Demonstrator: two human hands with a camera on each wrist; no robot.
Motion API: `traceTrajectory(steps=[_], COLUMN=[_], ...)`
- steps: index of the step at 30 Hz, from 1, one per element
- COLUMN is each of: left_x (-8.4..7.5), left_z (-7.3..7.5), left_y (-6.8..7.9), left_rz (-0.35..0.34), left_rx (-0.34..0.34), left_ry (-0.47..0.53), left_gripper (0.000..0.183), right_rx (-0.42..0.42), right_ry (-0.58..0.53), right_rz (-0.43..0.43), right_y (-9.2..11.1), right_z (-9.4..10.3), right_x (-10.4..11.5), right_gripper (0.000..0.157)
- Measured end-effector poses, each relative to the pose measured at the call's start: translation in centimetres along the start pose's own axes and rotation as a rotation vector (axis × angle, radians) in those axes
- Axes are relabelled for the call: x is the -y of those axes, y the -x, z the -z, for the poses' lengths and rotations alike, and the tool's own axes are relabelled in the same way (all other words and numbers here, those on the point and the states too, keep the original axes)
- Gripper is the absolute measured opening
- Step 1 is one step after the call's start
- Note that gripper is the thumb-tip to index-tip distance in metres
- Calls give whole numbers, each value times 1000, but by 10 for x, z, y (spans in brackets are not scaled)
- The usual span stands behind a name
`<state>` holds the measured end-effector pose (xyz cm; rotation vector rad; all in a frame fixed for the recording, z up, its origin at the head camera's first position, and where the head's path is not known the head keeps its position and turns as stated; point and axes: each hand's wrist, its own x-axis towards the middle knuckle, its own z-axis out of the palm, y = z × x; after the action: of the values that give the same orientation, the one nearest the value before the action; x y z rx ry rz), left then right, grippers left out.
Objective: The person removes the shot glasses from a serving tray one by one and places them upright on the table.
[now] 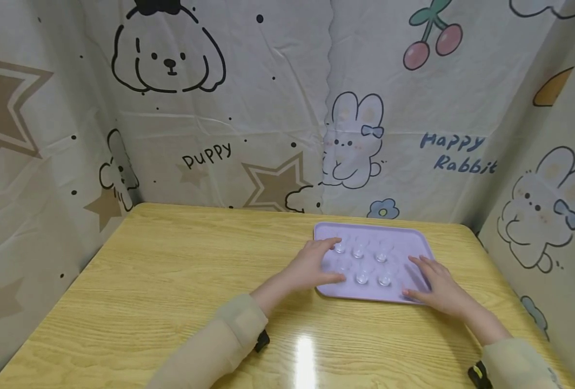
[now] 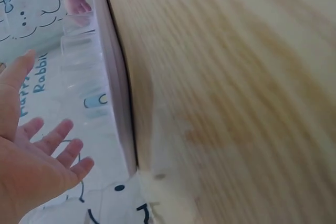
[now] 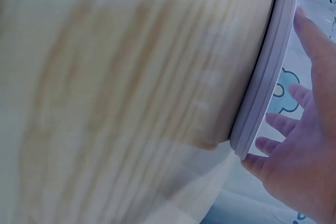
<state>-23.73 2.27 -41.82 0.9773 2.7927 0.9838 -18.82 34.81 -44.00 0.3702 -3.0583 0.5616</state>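
And here are the two hands, well apart from each other, both at the pale purple tray (image 1: 411,241), which lies flat toward the far right of the wooden table (image 1: 171,281)! The left hand (image 1: 311,266) comes in over the tray's left end, fingers stretched out, thumb spread wide on the near side, nothing gripped. Its fingertips and thumb sit right beside the leftmost clear cups (image 1: 385,279); whether they touch, I cannot tell. Those cups stand in two rows across the left and middle of the tray, one row far, one row near, small and see-through.

Over on the right, the right hand (image 1: 438,289) spans the tray's right end, its thumb reaching left over the near side and its fingers pointing to the far side. It too is spread and clasping nothing; from the right wrist, the little finger looks right at the rim, though contact is hard to judge.

Pale sleeves (image 1: 219,337) cover both forearms, and a bright streak of light shines on the near part of the table. Behind it all hangs a printed cloth (image 1: 273,102): a puppy far left, a rabbit straight behind the tray, cherries up high on the right!
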Motion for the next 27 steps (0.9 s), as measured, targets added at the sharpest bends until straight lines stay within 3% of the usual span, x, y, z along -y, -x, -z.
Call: traceTrajectory(steps=[4,11,19,27], left_x=[2,3,-1,-1], left_z=[-7,-16,-19,-19], left_y=[-6,-13,-18,-19], left_rz=[16,12,43,44], left_rx=[67,120,104,83], left_ry=[48,49,43,46], left_gripper=[71,59,49,36], right_rx=[9,0,36,59], right_ry=[25,83,68,88], right_rz=[-4,-36,-56,-77], right_y=[2,3,9,10], right_z=[-1,-1,0,-2], right_x=[-2,-7,-15,-16], right_gripper=[88,88,85,91])
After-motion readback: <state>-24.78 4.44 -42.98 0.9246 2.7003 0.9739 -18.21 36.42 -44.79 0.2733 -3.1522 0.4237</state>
